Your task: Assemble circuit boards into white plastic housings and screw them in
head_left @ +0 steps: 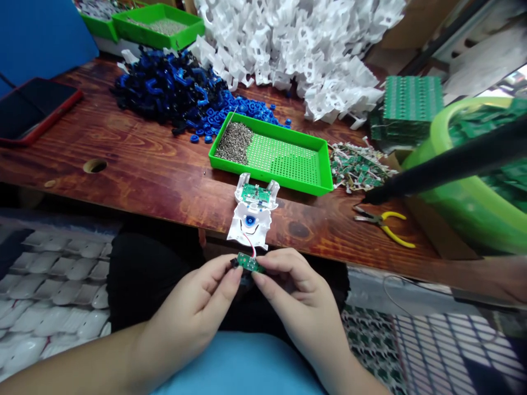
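Observation:
Between my two hands is a small green circuit board [247, 261] with dark parts along its underside. My left hand [201, 296] pinches its left end, with thumb and fingertips closed on it. The right end is gripped by my right hand [298, 293] in the same way. A red and white wire runs from the board up to a white plastic housing [236, 227] at the table edge. That housing carries a round blue button [250, 220]. Its upper part holds another green circuit board [255, 193].
Behind the housing lies a green tray [284, 178] with small screws [233, 144]. Around it are blue and black plastic parts [164, 90], white shells [288, 44], small wired boards [360, 164], yellow-handled pliers [385, 222], stacked boards [411, 99], a green tub [436, 142] and a red-edged phone [37, 109].

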